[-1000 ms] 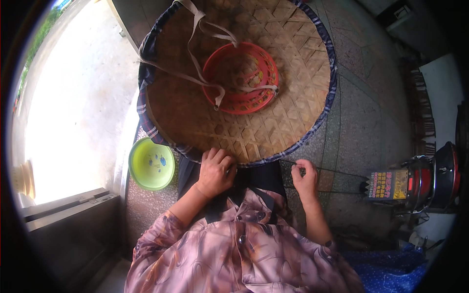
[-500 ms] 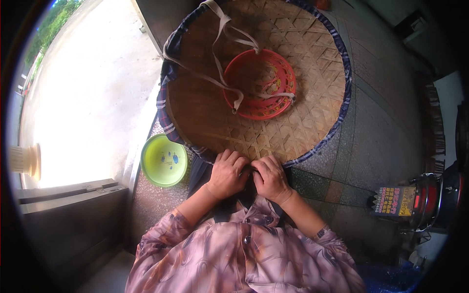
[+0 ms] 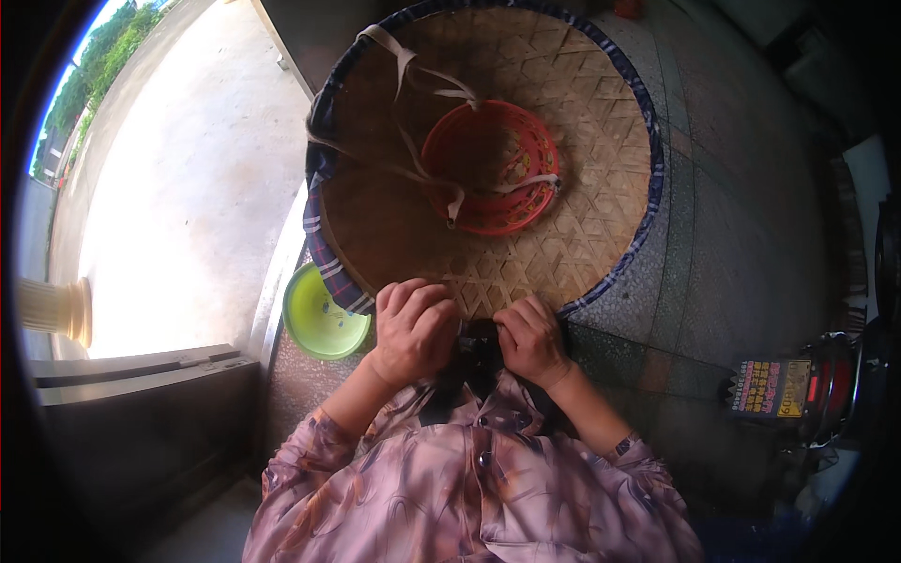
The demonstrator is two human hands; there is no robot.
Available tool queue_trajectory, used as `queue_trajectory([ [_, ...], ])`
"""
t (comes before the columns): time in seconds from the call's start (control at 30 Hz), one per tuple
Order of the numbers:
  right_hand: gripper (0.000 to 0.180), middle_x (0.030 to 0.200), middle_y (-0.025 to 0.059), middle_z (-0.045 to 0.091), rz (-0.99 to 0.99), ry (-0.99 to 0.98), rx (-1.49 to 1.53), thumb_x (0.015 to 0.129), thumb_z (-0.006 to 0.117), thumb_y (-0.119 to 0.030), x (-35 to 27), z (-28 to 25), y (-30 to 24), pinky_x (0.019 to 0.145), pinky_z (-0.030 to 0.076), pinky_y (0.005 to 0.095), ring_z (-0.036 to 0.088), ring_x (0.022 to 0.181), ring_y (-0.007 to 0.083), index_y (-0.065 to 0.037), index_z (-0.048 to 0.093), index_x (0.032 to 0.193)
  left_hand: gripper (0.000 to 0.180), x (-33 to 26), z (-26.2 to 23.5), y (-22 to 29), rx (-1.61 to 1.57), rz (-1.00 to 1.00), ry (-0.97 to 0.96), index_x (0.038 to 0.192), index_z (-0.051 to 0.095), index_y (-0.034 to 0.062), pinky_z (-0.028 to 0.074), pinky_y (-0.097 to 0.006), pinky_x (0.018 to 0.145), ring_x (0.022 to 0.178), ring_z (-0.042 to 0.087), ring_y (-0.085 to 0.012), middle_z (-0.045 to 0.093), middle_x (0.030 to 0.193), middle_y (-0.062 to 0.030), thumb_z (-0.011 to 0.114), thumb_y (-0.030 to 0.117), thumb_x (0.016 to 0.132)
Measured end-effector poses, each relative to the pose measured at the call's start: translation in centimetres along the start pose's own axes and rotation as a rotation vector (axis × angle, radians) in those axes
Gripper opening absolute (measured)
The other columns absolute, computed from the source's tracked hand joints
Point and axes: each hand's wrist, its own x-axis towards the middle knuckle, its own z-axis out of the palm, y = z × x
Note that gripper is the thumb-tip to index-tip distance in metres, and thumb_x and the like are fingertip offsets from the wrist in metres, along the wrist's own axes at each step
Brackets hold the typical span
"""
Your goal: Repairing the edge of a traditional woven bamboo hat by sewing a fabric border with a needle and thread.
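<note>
A large round bamboo tray (image 3: 601,159) with blue plaid cloth round its rim tilts before me. At its near rim, my left hand (image 3: 416,324) is closed with its fingers curled over the edge. My right hand (image 3: 532,342) is closed on the same rim, a short gap to the right. Something dark shows between the two hands, too shadowed to make out. Inside the tray lies a round red plastic basket (image 3: 547,150). A pale cloth strap (image 3: 399,54) is fastened to the basket and loops over the tray's left rim.
A light green bowl (image 3: 324,324) is on the floor at the left, partly behind the tray. Beyond it, a metal door edge (image 3: 141,366) borders the bright outdoor paving (image 3: 178,188). On the right stands part of a dark vehicle with a plate (image 3: 784,388).
My hands have moved apart along the near rim, the left one shifting left. The tray has shifted slightly left and now overlaps more of the green bowl.
</note>
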Motion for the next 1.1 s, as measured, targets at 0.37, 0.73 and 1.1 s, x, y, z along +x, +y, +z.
queue_trajectory([
  [0.37,0.012,0.085,0.0104,0.058,-0.005,-0.022,0.066,0.079,0.065,-0.003,-0.1,-1.2,1.1,0.076,0.048,0.0423,0.058,0.086,0.0326,-0.007,0.06,0.089,0.034,-5.1,1.5,1.8,-0.143,0.087,-0.408,0.108,0.071,0.0088,0.052,-0.038,0.085,0.108,0.062,-0.0252,0.065,0.118,-0.005,0.067,0.017,0.075],
  [0.73,0.014,0.085,0.0091,0.059,-0.008,-0.057,0.158,0.077,0.066,-0.003,-0.1,-2.0,1.6,0.077,0.048,0.0423,0.058,0.086,0.0315,-0.007,0.062,0.09,0.036,-5.3,3.5,1.3,-0.002,-0.084,-0.282,0.111,0.069,0.0096,0.046,-0.042,0.091,0.109,0.061,-0.0285,0.065,0.12,-0.0064,0.073,0.012,0.076],
  [1.1,0.025,0.086,0.0065,0.06,0.0,-0.114,0.083,0.075,0.071,-0.011,0.2,-1.7,1.0,0.078,0.044,0.0409,0.058,0.087,0.0279,-0.008,0.071,0.099,0.042,-4.9,3.7,1.9,-0.026,-0.19,-0.274,0.115,0.069,0.0114,0.045,-0.045,0.092,0.112,0.06,-0.0316,0.065,0.122,-0.0073,0.078,0.016,0.074],
])
